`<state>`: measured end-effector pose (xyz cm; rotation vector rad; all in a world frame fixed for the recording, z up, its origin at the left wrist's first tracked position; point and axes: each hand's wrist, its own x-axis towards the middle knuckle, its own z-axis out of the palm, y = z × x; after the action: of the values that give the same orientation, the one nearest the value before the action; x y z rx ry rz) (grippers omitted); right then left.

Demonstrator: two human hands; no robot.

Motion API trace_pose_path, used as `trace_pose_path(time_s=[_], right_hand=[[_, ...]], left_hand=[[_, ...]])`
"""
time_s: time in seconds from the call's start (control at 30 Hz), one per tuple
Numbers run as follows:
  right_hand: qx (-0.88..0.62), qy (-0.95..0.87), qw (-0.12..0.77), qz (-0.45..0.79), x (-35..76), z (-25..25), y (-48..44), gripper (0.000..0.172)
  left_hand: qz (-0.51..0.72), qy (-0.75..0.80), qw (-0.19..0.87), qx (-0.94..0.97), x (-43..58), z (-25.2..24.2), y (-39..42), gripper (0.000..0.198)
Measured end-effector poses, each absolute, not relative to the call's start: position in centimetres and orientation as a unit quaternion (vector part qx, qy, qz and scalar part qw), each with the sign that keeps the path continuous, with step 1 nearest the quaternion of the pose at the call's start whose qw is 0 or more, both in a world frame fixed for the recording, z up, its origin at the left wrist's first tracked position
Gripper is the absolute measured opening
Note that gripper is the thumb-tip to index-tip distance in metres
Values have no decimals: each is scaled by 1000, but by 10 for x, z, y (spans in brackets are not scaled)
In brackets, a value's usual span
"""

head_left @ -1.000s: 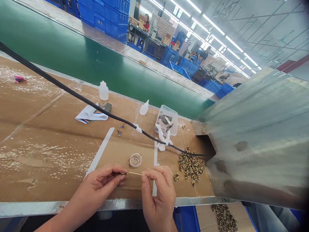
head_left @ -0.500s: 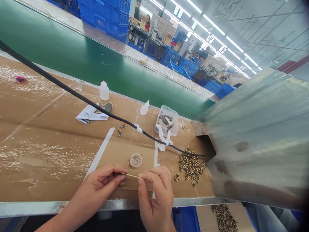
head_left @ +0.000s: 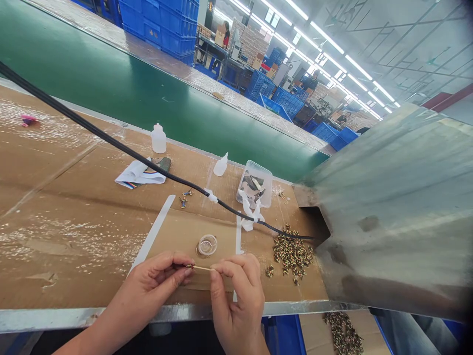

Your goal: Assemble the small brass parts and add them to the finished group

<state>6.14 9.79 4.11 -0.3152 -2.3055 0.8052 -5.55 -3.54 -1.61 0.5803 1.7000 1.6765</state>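
Between thumb and fingertips, my left hand (head_left: 158, 283) pinches a tiny dark and reddish piece (head_left: 190, 266), too small to name. My right hand (head_left: 238, 291) grips a thin pale wooden stick (head_left: 202, 268), whose tip touches that piece. Just beyond the fingers stands a small clear round cup (head_left: 207, 245) on a brown cardboard sheet (head_left: 185, 229). To the right lies a heap of small gold, dark and reddish pieces (head_left: 293, 254), with a few strays beside it.
A black cable (head_left: 111, 140) crosses above the bench. Behind are a white squeeze bottle (head_left: 158, 139), a smaller nozzle bottle (head_left: 220, 165), a clear plastic box (head_left: 254, 183) and a folded cloth (head_left: 140, 173). A green conveyor belt (head_left: 148, 93) runs behind; a metal panel (head_left: 395, 212) stands right.
Both hands keep nearly the same pose, with the stick tip still at the small piece. A mark on the green belt has shifted right.
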Motion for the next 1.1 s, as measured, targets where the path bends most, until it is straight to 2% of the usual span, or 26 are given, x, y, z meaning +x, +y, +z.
trace_pose_path(time_s=[0.3, 0.47, 1.1], right_hand=[[-149, -865, 367, 308, 60, 42, 107, 13], [-164, -878, 366, 261, 55, 37, 116, 12], [-170, -903, 315, 238, 45, 29, 121, 12]], left_hand=[[650, 649, 331, 218, -55, -17, -34, 24], [654, 647, 328, 214, -55, -15, -34, 25], [661, 640, 337, 199, -55, -17, -33, 31]])
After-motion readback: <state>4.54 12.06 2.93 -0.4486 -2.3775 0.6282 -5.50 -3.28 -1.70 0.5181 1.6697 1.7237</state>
